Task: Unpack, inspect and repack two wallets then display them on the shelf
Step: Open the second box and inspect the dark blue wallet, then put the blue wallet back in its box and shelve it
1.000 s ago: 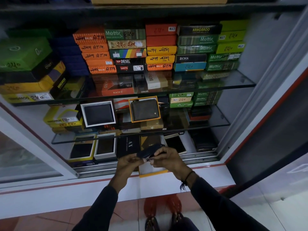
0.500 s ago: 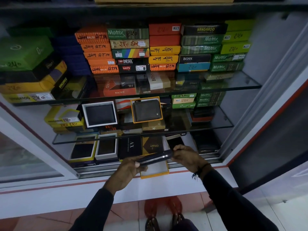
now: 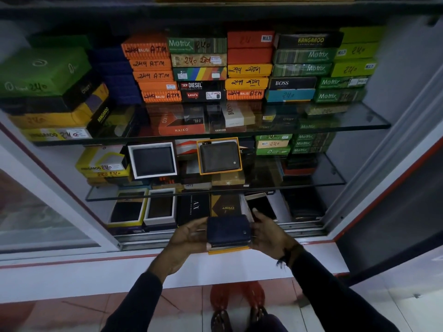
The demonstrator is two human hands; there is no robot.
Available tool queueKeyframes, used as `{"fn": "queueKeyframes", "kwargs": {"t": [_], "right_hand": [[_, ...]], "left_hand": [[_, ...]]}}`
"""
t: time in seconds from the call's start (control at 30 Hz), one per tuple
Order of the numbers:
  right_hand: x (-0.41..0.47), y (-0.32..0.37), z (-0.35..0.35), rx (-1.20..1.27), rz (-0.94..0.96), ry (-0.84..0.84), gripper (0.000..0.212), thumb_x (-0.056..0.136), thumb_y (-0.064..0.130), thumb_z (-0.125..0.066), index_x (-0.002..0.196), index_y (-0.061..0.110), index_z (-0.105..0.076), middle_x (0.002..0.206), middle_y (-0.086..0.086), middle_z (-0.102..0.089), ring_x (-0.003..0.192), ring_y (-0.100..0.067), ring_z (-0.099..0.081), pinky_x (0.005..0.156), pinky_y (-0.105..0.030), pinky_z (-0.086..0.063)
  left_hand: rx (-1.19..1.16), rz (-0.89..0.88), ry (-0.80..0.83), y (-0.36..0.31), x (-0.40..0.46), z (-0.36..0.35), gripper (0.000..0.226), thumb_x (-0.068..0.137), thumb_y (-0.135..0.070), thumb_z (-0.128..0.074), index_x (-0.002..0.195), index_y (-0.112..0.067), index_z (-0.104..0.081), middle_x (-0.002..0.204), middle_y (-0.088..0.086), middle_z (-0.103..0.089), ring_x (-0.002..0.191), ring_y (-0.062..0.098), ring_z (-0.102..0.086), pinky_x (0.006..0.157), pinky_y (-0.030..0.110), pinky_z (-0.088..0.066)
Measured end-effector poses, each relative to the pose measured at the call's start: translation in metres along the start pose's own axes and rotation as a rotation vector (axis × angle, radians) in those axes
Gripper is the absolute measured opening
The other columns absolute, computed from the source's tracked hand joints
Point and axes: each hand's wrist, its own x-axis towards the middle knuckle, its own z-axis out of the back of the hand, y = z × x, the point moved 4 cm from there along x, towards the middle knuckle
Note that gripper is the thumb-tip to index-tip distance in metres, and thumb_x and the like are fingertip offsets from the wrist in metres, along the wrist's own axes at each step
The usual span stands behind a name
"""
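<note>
A dark blue wallet [image 3: 229, 230] lies flat between both hands, just above an open yellow-edged box tray [image 3: 227, 249] at the front of the bottom shelf. My left hand [image 3: 189, 237] grips the wallet's left edge. The wallet's right edge is held by my right hand [image 3: 268, 232]. On the middle glass shelf a dark brown wallet [image 3: 219, 156] is propped up in an orange-rimmed tray. Beside it stands a black wallet in a white-rimmed tray [image 3: 153, 160].
Stacks of coloured wallet boxes [image 3: 199, 68] fill the top glass shelf. The bottom shelf holds open trays [image 3: 160, 207], a black AX box [image 3: 194, 208], a brown box lid [image 3: 226, 204] and a phone [image 3: 262, 206]. Sliding door tracks [image 3: 302, 230] and a white ledge [image 3: 96, 276] run in front.
The wallet, held folded and edge-on a second ago, has been turned flat and lowered onto the yellow-edged tray. Both hands moved down and apart to its sides.
</note>
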Motion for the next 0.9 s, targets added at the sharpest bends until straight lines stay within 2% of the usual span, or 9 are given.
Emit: {"fn": "queueKeyframes", "kwargs": {"t": [0.1,0.23,0.33,0.4,0.47,0.57,0.7,0.8,0.9], "right_hand": [[-0.008,0.004,0.005,-0.252,0.08,0.064,0.042,0.077,0.04,-0.08,0.109,0.013,-0.075,0.113,-0.009,-0.07,0.101,-0.025,-0.059,0.084,-0.034,-0.047],[-0.012,0.015,-0.001,-0.495,0.414,-0.057,0.028,0.069,0.008,-0.086,0.093,0.014,-0.074,0.097,-0.007,-0.075,0.093,-0.028,-0.07,0.078,-0.036,-0.058],[-0.01,0.017,0.0,-0.613,0.702,-0.16,0.035,0.056,0.012,-0.09,0.083,0.015,-0.069,0.09,-0.009,-0.073,0.088,-0.029,-0.071,0.08,-0.046,-0.061],[-0.015,0.017,-0.001,-0.827,0.878,-0.3,0.031,0.06,-0.002,-0.083,0.081,0.015,-0.066,0.091,-0.003,-0.073,0.087,-0.02,-0.07,0.078,-0.04,-0.061],[-0.027,0.015,-0.009,-1.135,1.088,-0.409,0.036,0.06,-0.006,-0.081,0.086,0.015,-0.067,0.099,0.002,-0.071,0.089,-0.013,-0.066,0.077,-0.03,-0.058],[-0.038,0.011,-0.014,-1.403,1.233,-0.5,0.042,0.055,-0.005,-0.079,0.088,0.016,-0.064,0.108,0.001,-0.069,0.098,-0.019,-0.063,0.075,-0.035,-0.055],[-0.036,0.012,-0.013,-1.357,1.149,-0.485,0.038,0.06,-0.004,-0.079,0.09,0.017,-0.067,0.107,0.002,-0.071,0.098,-0.016,-0.063,0.079,-0.028,-0.055],[-0.028,0.022,-0.012,-1.153,0.873,-0.426,0.031,0.071,0.004,-0.08,0.098,0.017,-0.072,0.098,0.003,-0.073,0.088,-0.01,-0.065,0.079,-0.012,-0.05],[-0.01,0.022,-0.008,-0.913,0.508,-0.335,0.032,0.075,0.003,-0.076,0.106,0.011,-0.074,0.099,-0.005,-0.076,0.092,-0.023,-0.072,0.085,-0.034,-0.06]], "left_hand": [[0.102,0.021,-0.026,-0.001,-0.002,0.007,0.087,0.06,0.008,-0.089,0.136,-0.023,-0.059,0.133,0.012,-0.064,0.114,0.033,-0.067,0.094,0.047,-0.058],[0.04,0.031,-0.095,-0.008,0.003,-0.003,0.081,0.068,0.019,-0.078,0.134,-0.023,-0.057,0.119,0.01,-0.07,0.107,0.029,-0.07,0.089,0.043,-0.061],[0.348,-0.245,-0.274,-0.023,-0.001,-0.012,0.056,0.07,0.015,-0.08,0.112,-0.023,-0.071,0.1,-0.001,-0.077,0.098,0.018,-0.073,0.09,0.04,-0.061],[0.528,-0.417,-0.296,-0.027,-0.006,-0.022,0.041,0.071,0.014,-0.078,0.098,-0.016,-0.076,0.099,-0.006,-0.076,0.099,0.012,-0.071,0.09,0.032,-0.06],[0.638,-0.569,-0.329,-0.027,-0.012,-0.029,0.036,0.067,0.018,-0.077,0.092,-0.008,-0.075,0.102,-0.001,-0.073,0.101,0.009,-0.068,0.087,0.023,-0.057],[0.745,-0.706,-0.356,-0.022,-0.019,-0.033,0.039,0.063,0.021,-0.078,0.092,-0.005,-0.072,0.108,0.007,-0.067,0.106,0.007,-0.064,0.085,0.012,-0.053],[0.796,-0.65,-0.327,-0.014,-0.016,-0.028,0.038,0.067,0.011,-0.08,0.097,-0.009,-0.07,0.11,0.002,-0.067,0.107,0.007,-0.063,0.088,0.013,-0.052],[0.672,-0.353,-0.283,-0.009,-0.006,-0.02,0.038,0.08,0.003,-0.076,0.104,-0.023,-0.064,0.107,-0.007,-0.068,0.1,0.005,-0.065,0.078,0.012,-0.053],[0.543,-0.103,-0.306,0.001,0.009,-0.011,0.033,0.088,-0.001,-0.07,0.102,-0.03,-0.062,0.1,-0.008,-0.07,0.093,0.01,-0.068,0.071,0.015,-0.057]]}}
